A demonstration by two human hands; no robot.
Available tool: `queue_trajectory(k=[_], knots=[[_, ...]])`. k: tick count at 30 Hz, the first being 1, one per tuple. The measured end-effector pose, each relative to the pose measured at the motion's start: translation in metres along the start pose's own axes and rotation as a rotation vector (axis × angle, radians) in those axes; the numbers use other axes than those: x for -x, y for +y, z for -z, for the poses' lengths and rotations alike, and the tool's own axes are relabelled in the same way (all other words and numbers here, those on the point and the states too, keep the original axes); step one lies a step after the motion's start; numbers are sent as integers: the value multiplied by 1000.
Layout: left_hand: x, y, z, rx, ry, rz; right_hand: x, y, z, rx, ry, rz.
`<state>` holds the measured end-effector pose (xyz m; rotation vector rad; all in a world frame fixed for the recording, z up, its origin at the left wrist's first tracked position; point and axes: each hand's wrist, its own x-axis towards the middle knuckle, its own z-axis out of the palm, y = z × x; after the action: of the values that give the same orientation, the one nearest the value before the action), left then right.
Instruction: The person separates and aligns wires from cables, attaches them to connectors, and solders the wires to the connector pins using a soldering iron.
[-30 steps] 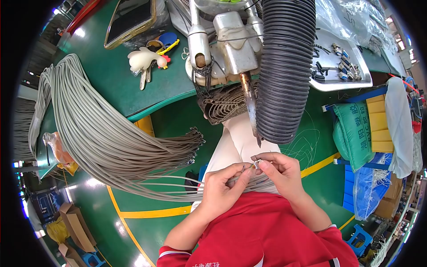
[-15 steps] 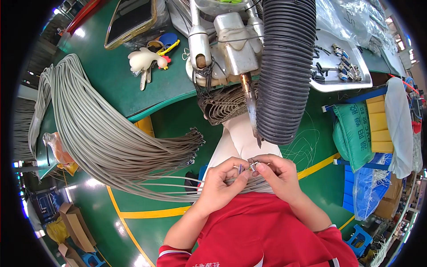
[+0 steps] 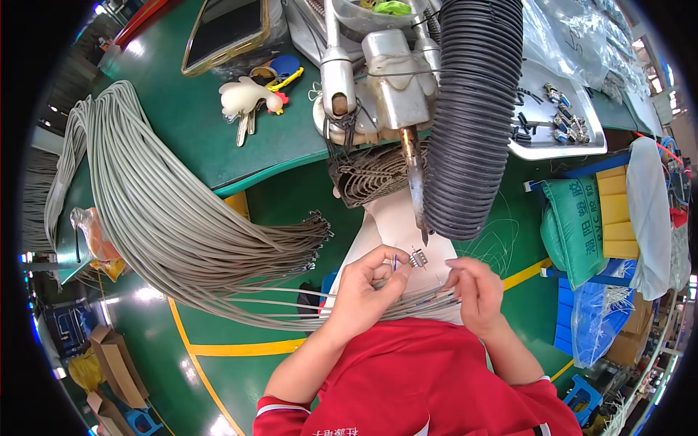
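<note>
My left hand (image 3: 369, 291) is closed in a pinch with a small metal D-sub connector (image 3: 418, 259) at its fingertips. A short purple-blue wire shows between the fingers. My right hand (image 3: 476, 291) is apart from the connector, fingers loosely bent and no object visible in them. Beside its fingertips lie the stripped, coloured ends of several grey cables (image 3: 425, 299), which run across my lap under my left hand. Above the connector, a soldering iron (image 3: 411, 174) points its tip down from a clamp.
A black corrugated hose (image 3: 472, 123) hangs right of the iron. Bundled grey cables (image 3: 167, 189) drape over the green bench (image 3: 160, 87) at left. A metal tray (image 3: 592, 138) holds connectors. A phone (image 3: 227, 33) and a chicken-shaped keyring (image 3: 247, 98) lie on the bench.
My right hand has let go of the connector and moved right and down towards the cable ends. The connector now sticks out, uncovered, from my left fingertips.
</note>
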<state>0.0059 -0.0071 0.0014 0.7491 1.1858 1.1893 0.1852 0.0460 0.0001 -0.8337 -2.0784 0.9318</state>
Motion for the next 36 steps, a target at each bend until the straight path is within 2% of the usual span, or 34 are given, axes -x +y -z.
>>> queue_trajectory(k=[4, 9, 12, 16, 24, 36], knots=[[-2, 5, -2, 15, 8, 2, -1, -10, -6, -8, -12, -162], [-5, 8, -4, -25, 11, -11, -11, -14, -8, -43, 35, -162], [-7, 9, -6, -56, 16, -13, -20, -16, -11, -78, 155, 19], [-10, 8, -8, -61, 23, -68, -16, -15, -7, -230, 9, -93], [-10, 19, -9, -5, -14, -13, -19, -17, -6, -371, 35, -147], [-10, 24, -9, 2, -31, -34, -21, -17, -7, -373, 66, -132]])
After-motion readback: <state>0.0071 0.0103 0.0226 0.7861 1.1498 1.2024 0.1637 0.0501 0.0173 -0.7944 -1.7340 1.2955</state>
